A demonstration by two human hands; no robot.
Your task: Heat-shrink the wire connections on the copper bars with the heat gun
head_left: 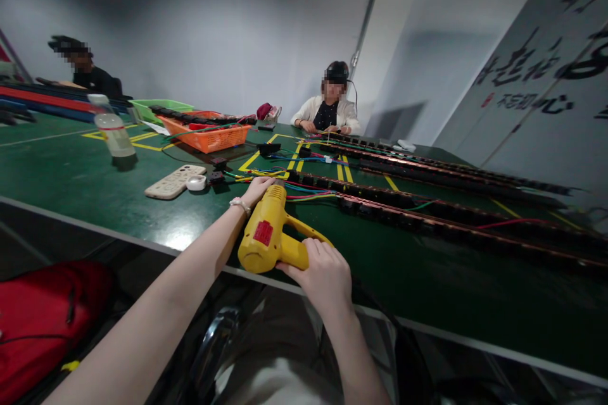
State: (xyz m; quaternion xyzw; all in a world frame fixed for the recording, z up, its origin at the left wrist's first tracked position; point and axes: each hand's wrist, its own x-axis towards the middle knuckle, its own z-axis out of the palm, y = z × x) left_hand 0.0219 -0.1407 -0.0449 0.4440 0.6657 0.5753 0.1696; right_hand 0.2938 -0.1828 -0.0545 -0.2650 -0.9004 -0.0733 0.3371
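Note:
My right hand (327,269) is wrapped round the handle of a yellow heat gun (266,228), whose nozzle points away from me across the table. Beyond the gun's left side, my left hand (259,188) is closed on thin coloured wires (311,196) close to the nozzle. The gun's body hides part of its fingers. From there the wires run right to a long dark strip with copper-coloured edges (403,215). Small black connectors (217,171) lie just left of my left hand.
Left on the green table (95,177) are a phone (175,181), a small white case (196,183) and a bottle (113,130). Behind stand an orange basket (209,138) and a green basket (166,104). More strips (441,168) lie right. Two people sit across the table.

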